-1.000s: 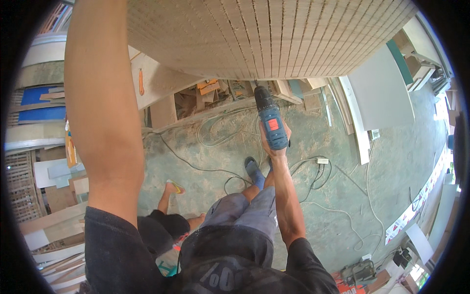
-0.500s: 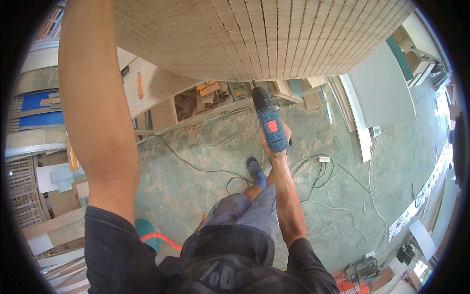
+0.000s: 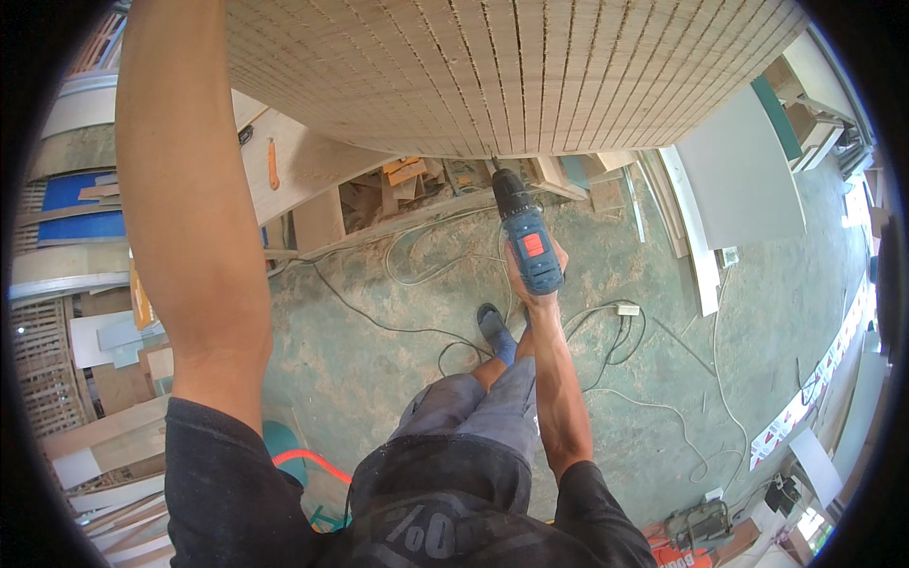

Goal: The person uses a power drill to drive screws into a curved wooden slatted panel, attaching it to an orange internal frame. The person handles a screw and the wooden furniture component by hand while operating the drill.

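Drill (image 3: 525,227) points forward toward grooved board (image 3: 530,80), long axis leaning left; right hand (image 3: 518,278) clasps it; left hand unseen.

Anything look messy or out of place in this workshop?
The floor looks untidy: a dark cable lies in loose curves near the person's foot, amid scattered pale dust. The grooved board looks deliberately cut, not damaged.

blue-black drill (image 3: 525,227), dark-striped tan board (image 3: 521,85), greenish floor (image 3: 350,379)
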The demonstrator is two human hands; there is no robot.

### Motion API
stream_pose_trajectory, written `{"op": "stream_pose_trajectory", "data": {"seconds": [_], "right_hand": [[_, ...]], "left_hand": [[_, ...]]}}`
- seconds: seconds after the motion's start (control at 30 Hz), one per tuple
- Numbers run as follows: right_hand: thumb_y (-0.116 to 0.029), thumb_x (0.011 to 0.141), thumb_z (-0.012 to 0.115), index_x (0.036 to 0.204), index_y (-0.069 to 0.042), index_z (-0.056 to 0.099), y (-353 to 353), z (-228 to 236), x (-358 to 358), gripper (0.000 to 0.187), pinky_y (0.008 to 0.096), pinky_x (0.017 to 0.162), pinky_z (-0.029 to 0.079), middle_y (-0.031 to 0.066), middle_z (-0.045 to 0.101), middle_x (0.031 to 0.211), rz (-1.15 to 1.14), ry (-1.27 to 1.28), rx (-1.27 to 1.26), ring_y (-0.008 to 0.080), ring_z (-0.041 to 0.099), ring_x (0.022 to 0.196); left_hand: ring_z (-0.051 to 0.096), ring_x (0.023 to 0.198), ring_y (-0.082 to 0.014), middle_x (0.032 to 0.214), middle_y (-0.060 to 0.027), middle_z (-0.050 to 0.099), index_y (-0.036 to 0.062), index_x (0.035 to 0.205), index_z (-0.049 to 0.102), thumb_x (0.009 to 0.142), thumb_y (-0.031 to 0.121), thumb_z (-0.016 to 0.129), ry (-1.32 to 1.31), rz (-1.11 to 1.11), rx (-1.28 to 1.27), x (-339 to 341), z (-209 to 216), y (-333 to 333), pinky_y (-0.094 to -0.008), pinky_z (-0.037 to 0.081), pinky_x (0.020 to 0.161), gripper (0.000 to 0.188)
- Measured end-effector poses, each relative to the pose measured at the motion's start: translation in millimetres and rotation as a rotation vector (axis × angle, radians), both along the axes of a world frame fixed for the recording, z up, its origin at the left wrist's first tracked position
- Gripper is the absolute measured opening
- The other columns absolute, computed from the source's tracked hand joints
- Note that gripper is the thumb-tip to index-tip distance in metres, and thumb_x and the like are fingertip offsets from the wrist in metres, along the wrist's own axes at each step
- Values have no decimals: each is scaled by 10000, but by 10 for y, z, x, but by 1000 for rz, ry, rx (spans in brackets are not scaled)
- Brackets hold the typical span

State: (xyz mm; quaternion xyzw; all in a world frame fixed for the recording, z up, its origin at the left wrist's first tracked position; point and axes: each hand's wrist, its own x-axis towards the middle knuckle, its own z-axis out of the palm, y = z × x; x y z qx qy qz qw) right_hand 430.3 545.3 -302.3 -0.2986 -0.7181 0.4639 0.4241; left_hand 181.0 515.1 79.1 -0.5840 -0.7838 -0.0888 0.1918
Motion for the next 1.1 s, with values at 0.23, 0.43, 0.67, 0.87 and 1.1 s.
{"op": "stream_pose_trajectory", "data": {"seconds": [0.23, 0.43, 0.67, 0.87, 1.1], "right_hand": [[-99, 806, 789, 924, -34, 657, -41, -79, -47, 189, 390, 670, 522, 138, 648, 814, -12, -2, -15, 348, 655, 719], [-90, 820, 779, 988, -31, 655, -55, -152, -69, 217, 354, 691, 524, 108, 667, 808, -19, -15, -74, 259, 650, 710], [-114, 837, 732, 973, -63, 621, -70, -296, -146, 183, 409, 711, 523, 149, 649, 824, -59, -84, -6, 363, 669, 775], [-117, 853, 726, 1016, -58, 631, -88, -246, -126, 198, 411, 744, 520, 165, 666, 859, -90, -144, -61, 368, 680, 805], [-152, 868, 722, 1043, -61, 631, 3, -234, -146, 216, 412, 762, 519, 170, 675, 891, -60, -217, -76, 367, 681, 844]], "left_hand": [[695, 1094, -305, 1184, -183, 737, 76, 1132, 774, 858, 370, 635, 6, 43, -26, -106, 156, 192, -416, 520, 940, 426], [695, 1095, -301, 1187, -180, 737, 80, 1137, 774, 858, 381, 638, 8, 75, -46, -162, 268, 313, -413, 518, 941, 432], [694, 1096, -296, 1190, -176, 738, 85, 1143, 773, 857, 393, 642, 7, 100, -60, -226, 409, 423, -409, 516, 942, 440], [693, 1096, -292, 1192, -173, 738, 90, 1148, 773, 857, 403, 646, 6, 119, -73, -186, 505, 489, -406, 515, 943, 446], [692, 1097, -288, 1195, -169, 738, 95, 1154, 773, 856, 415, 650, -3, 133, -84, -180, 632, 544, -402, 513, 944, 454]]}}
